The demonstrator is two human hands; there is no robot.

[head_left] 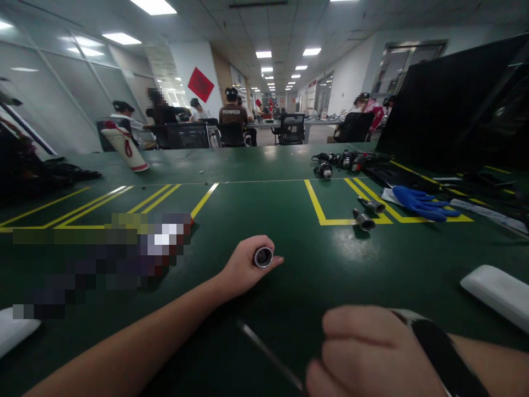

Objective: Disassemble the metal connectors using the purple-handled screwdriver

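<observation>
The left hand (244,263) holds a metal socket (263,257), mouth facing near; a thin, blurred rod (270,354) slants far-left from the right hand (366,350).

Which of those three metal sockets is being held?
The metal socket in the left hand, its open end facing the camera; the other two sockets lie on the green table.

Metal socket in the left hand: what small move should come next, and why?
Probably bring the thin rod toward the metal socket: the left hand grips the socket with its open end showing, while the right hand holds the rod, blurred, its tip apart from the socket.
</observation>
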